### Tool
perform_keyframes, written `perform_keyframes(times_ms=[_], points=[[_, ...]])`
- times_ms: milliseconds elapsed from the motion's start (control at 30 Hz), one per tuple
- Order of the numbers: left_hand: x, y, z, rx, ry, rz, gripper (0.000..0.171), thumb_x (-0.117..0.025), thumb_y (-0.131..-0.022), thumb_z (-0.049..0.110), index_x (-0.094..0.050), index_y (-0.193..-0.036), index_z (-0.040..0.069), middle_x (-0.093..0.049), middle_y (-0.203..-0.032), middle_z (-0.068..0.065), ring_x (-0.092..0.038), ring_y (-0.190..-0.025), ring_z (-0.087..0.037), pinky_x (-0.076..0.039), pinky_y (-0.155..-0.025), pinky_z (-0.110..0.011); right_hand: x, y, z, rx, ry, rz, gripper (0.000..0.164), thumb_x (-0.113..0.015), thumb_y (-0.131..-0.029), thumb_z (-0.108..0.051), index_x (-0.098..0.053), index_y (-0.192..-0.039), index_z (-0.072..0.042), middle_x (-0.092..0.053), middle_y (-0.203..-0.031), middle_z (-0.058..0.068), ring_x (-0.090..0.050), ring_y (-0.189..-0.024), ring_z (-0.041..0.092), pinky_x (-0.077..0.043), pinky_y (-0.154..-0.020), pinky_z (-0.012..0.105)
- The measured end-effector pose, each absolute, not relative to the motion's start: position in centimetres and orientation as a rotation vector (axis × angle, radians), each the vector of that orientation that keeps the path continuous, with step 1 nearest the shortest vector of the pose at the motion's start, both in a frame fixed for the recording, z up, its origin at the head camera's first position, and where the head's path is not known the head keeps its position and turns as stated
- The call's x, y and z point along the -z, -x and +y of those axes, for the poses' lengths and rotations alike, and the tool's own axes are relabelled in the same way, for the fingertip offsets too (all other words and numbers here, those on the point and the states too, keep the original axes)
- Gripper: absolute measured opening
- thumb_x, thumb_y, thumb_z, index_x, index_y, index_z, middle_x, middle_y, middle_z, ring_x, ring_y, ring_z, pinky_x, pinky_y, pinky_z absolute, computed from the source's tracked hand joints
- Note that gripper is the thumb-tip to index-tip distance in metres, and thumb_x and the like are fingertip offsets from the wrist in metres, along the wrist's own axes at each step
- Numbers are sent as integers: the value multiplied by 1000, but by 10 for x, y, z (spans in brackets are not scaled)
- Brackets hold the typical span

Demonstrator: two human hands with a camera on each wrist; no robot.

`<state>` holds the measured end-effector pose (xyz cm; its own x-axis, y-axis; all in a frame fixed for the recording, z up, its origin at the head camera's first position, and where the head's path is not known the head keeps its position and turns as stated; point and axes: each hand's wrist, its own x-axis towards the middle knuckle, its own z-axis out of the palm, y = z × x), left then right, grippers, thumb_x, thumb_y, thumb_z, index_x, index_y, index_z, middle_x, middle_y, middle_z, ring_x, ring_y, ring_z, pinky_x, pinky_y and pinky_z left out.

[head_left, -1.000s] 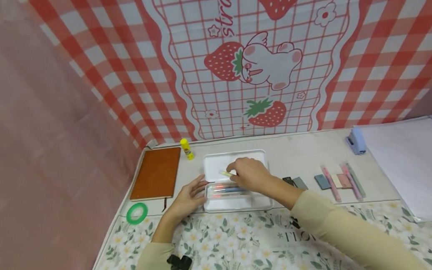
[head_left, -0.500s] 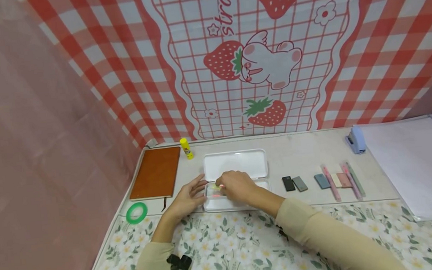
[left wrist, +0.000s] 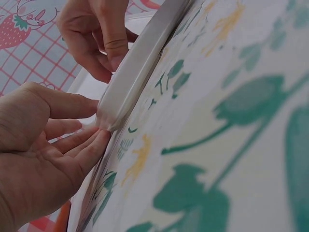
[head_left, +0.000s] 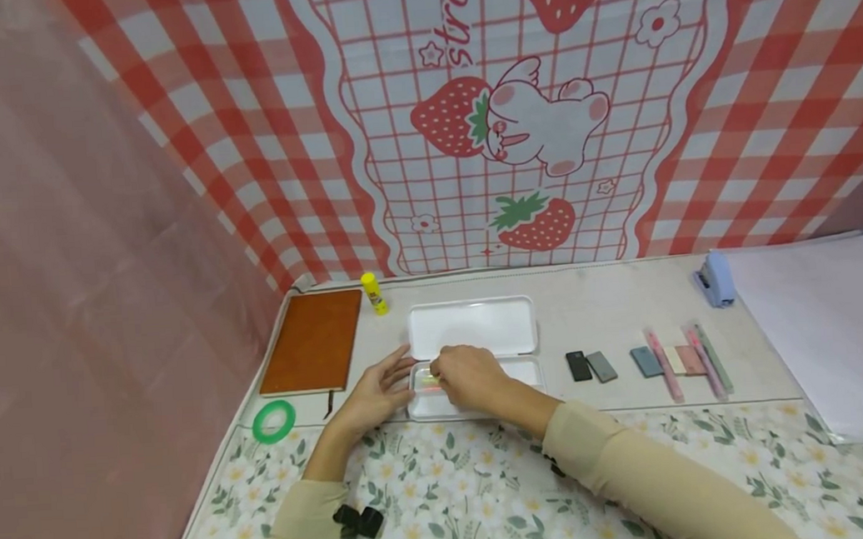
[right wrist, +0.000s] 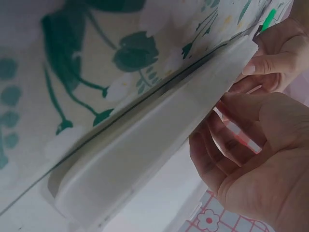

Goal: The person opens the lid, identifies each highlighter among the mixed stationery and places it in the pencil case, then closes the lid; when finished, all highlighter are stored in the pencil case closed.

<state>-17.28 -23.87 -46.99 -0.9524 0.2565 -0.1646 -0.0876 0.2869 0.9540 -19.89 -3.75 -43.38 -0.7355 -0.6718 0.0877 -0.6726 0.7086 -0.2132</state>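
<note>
Your left hand (head_left: 373, 399) has loose fingers touching the white pencil case (head_left: 473, 328) just right of them; your right hand's (head_left: 472, 378) curl over it, can't tell if they're gripping anything tbh.

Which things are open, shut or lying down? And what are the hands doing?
White case: open, lid tipped back.
Coloured sticks: inside it, blurry.
Left hand: touching the case's left end.
Right hand: fingers bent over the case, grip hidden.
Brown notebook: closed, lying flat.
Green tape: lying flat.
Yellow glue stick: looks capped.
Pink pens: lying down.
Green pen: lying down.
Black block: lying flat.
Grey block: lying flat.
Blue stapler: untouched.
</note>
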Motion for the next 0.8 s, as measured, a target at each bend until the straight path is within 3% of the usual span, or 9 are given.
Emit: perform_keyframes(times_ms=[200, 433, 800], points=[[468, 173, -238, -1715, -140, 2281, 76, -60, -87, -6, -25, -150, 18, -42, -143, -8, -37, -135, -26, -40, -106, -38, 433, 199, -38, -375, -1125, -2918, 22, -64, -82, -10, -74, -100, -18, -60, -78, -2, -51, -62, 11, -43, -45, 24], [466, 172, -235, -1724, -138, 2274, 76, -59, -86, -7, -26, -150, 17, -43, -143, -9, -38, -134, -26, -40, -106, -37, 419, 199, -24, -440, -1042, -2940, 26, -68, -83, -23, -71, -108, -18, -64, -89, -1, -58, -71, 13, -49, -53, 28], [467, 170, -237, -1721, -130, 2292, 74, -61, -85, -6, -30, -148, 17, -44, -142, -12, -38, -134, -29, -38, -107, -40, 392, 199, 65, -497, -851, -2857, 32, -71, -82, -29, -69, -110, -14, -68, -89, 3, -61, -69, 15, -47, -48, 24]])
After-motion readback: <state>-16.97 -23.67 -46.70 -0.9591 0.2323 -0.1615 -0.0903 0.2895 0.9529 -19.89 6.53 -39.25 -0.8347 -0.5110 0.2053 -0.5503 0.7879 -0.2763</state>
